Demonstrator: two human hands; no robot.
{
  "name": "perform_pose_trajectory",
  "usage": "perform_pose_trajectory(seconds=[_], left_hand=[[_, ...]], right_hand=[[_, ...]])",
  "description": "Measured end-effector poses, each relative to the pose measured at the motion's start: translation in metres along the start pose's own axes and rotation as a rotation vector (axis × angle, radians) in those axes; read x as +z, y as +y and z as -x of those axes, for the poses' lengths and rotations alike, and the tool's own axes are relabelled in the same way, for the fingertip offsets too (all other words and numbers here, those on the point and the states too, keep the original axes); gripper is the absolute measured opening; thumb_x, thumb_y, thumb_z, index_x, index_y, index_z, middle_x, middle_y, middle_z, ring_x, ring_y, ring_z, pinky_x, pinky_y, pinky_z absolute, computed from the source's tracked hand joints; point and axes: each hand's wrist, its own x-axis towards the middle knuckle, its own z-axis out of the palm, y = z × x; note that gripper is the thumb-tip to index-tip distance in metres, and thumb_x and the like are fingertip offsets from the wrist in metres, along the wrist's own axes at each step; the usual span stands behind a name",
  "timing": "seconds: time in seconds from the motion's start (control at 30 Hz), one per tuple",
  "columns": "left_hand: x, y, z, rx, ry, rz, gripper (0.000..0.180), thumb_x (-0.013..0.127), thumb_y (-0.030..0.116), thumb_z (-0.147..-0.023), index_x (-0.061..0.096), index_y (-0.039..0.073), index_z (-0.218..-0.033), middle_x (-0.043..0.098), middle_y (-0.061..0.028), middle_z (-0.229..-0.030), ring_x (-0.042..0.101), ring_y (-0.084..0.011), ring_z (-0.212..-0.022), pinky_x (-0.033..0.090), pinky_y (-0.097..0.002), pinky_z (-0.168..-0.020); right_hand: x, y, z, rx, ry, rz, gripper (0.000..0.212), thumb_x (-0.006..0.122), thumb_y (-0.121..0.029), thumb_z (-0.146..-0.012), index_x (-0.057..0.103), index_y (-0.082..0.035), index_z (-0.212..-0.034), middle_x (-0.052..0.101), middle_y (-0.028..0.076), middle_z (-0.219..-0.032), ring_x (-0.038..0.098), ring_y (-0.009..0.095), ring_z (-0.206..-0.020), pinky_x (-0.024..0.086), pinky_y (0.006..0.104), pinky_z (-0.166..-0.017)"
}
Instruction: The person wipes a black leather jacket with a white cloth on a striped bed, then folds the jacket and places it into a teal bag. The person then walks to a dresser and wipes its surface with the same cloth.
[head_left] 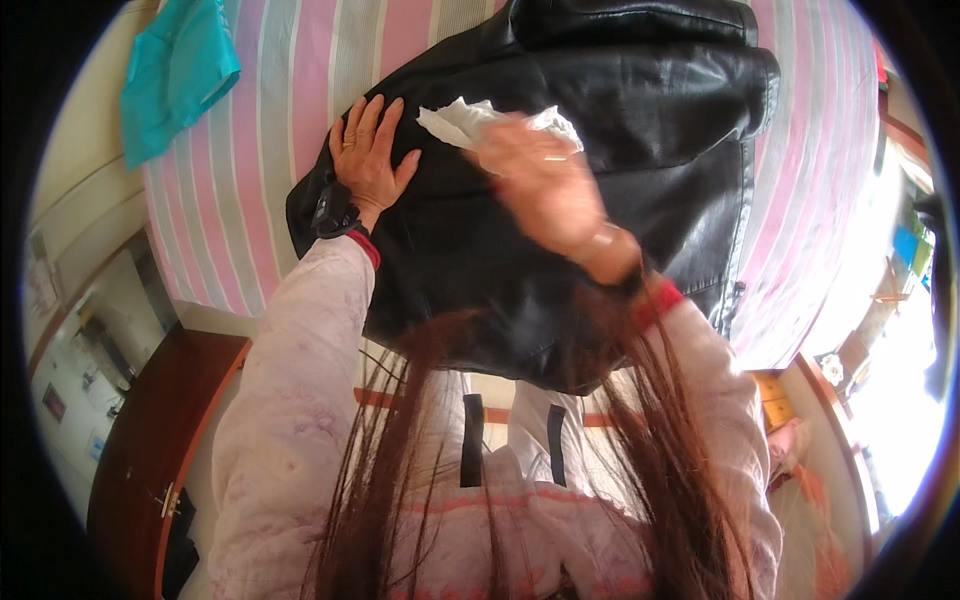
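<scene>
A black leather jacket (440, 240) lies spread over the bed in front of me, its shiny surface creased in places. My left hand (370, 155) rests flat on the jacket's left part, fingers spread, with nothing in it. Over the jacket's middle, my right hand (545, 185) is blurred by motion. It presses a crumpled white cloth or tissue (455, 122) against the leather; the ragged edges stick out on both sides of the fingers. Which of the two materials it is, I cannot tell.
The bed (225, 200) has a pink, grey and white striped cover. A teal bag or cloth (180, 75) lies at its far left corner. A dark red-brown wooden cabinet (150, 450) stands at the lower left. Long strands of hair hang in front of my arms.
</scene>
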Motion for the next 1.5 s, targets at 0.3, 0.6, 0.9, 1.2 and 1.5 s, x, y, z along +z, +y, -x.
perform_pose_trajectory(seconds=[0.3, 0.6, 0.9, 1.2, 1.5], left_hand=[[-0.008, 0.002, -0.001, 0.014, -0.059, -0.011, 0.067, 0.064, 0.032, -0.086, 0.042, 0.008, -0.145, 0.045, -0.0178, -0.144, 0.041, -0.0401, -0.133, 0.028, -0.0545, -0.11], [0.002, -0.003, 0.004, -0.078, -0.074, -0.047, 0.06, 0.055, 0.047, -0.089, 0.052, 0.01, -0.137, 0.051, -0.0155, -0.14, 0.041, -0.0379, -0.136, 0.027, -0.0538, -0.111], [-0.007, -0.005, 0.003, 0.036, -0.06, -0.051, 0.066, 0.057, 0.041, -0.092, 0.041, 0.009, -0.147, 0.043, -0.0163, -0.147, 0.038, -0.0375, -0.138, 0.026, -0.0532, -0.112], [0.005, -0.008, 0.004, -0.002, 0.035, -0.022, 0.063, 0.058, 0.044, -0.088, 0.05, 0.011, -0.141, 0.049, -0.0134, -0.143, 0.043, -0.0349, -0.135, 0.028, -0.0524, -0.111], [0.001, -0.007, 0.005, 0.008, -0.012, -0.045, 0.065, 0.064, 0.039, -0.086, 0.049, 0.013, -0.143, 0.049, -0.0135, -0.141, 0.044, -0.0357, -0.131, 0.032, -0.053, -0.107]], right_hand=[[-0.086, 0.173, 0.032, 0.658, -0.016, 0.54, 0.054, 0.058, -0.025, -0.093, 0.046, -0.015, -0.144, 0.046, 0.01, -0.148, 0.039, 0.03, -0.14, 0.03, 0.0512, -0.112], [0.072, -0.038, -0.065, 0.112, -0.057, -0.179, 0.042, 0.06, -0.012, -0.085, 0.061, -0.009, -0.126, 0.054, 0.012, -0.137, 0.055, 0.031, -0.121, 0.042, 0.0469, -0.104], [-0.107, 0.202, 0.035, 0.586, 0.003, 0.738, 0.054, 0.059, -0.033, -0.092, 0.047, -0.016, -0.142, 0.051, 0.011, -0.142, 0.045, 0.031, -0.134, 0.036, 0.0507, -0.105], [0.084, -0.042, -0.044, 0.459, 0.208, -0.07, 0.053, 0.061, -0.011, -0.081, 0.053, -0.004, -0.132, 0.047, 0.019, -0.144, 0.044, 0.036, -0.135, 0.036, 0.0522, -0.107], [-0.076, 0.135, 0.074, 0.403, -0.087, 0.718, 0.035, 0.067, -0.024, -0.086, 0.057, -0.012, -0.117, 0.06, 0.01, -0.115, 0.061, 0.028, -0.105, 0.051, 0.0438, -0.084]])
